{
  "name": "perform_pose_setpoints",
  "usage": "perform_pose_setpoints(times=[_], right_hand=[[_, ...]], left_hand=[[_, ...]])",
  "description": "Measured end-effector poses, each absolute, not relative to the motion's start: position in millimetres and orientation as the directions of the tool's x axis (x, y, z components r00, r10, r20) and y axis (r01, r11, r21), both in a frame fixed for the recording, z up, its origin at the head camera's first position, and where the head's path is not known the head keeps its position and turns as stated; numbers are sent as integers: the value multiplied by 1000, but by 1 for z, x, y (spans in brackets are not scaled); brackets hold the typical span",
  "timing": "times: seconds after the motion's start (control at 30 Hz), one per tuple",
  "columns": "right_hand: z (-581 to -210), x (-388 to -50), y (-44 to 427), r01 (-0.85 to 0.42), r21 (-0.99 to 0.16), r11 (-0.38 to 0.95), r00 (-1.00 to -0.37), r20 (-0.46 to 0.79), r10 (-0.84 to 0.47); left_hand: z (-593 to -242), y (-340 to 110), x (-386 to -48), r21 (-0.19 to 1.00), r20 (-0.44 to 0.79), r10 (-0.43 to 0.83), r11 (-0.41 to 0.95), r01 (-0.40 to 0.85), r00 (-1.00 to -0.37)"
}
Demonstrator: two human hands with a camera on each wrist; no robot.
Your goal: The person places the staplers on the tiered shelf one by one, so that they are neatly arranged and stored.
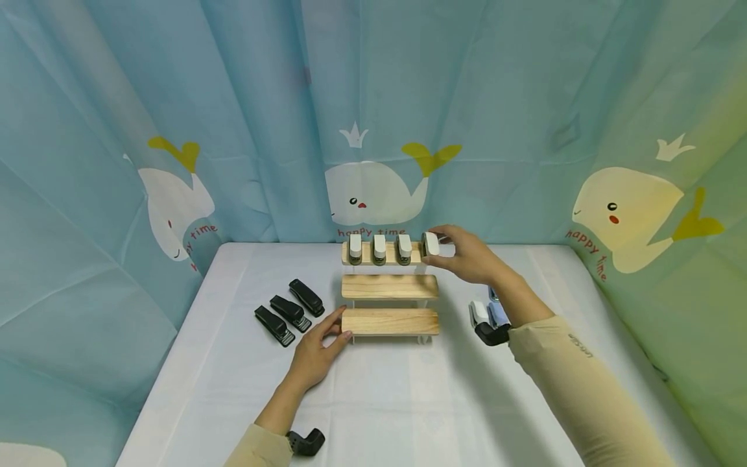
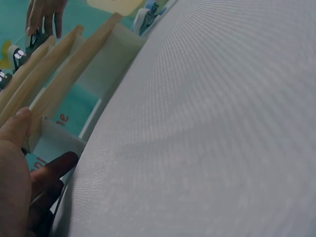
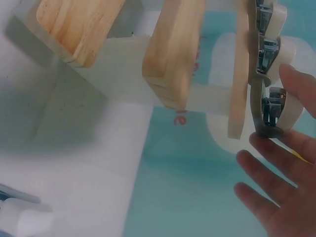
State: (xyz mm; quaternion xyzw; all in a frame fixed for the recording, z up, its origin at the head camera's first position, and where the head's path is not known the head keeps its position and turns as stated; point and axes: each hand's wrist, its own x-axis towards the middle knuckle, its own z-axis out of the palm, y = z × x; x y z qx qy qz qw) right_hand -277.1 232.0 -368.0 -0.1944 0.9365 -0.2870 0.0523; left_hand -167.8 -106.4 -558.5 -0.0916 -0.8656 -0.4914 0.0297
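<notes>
A three-tier wooden rack [image 1: 390, 322] with pale side panels stands on the table. My left hand [image 1: 315, 353] grips the left end of its lowest tier; in the left wrist view the thumb lies on the board and other fingers are by the side panel [image 2: 59, 140]. At the right end of the top tier, my right hand [image 1: 469, 259] pinches a small white stapler [image 1: 431, 244] with a dark base. The right wrist view shows this stapler [image 3: 291, 112] between thumb and index finger, standing against the board. Several white staplers [image 1: 379, 250] line the top tier to its left.
Left of the rack, 3 black staplers [image 1: 283, 313] lie slanted on the white-covered table [image 1: 373, 402]. On the right, a white stapler [image 1: 478, 312] and blue ones [image 1: 498, 314] lie partly behind my right wrist. A whale-print curtain [image 1: 262, 117] hangs behind.
</notes>
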Motion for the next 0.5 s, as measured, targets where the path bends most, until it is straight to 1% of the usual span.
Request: perform_pose_setpoints(times=[0.13, 0.37, 0.5], right_hand=[[-372, -279, 231, -333, -562, 757, -917, 6, -399], [-374, -282, 229, -319, -577, 752, -917, -12, -398], [-375, -282, 227, -308, -582, 752, -919, -23, -394]], left_hand=[[-559, -106, -167, 840, 162, 130, 502, 205, -978], [-560, -106, -168, 846, 134, 120, 504, 177, -984], [-560, -107, -168, 839, 153, 121, 508, 194, -981]])
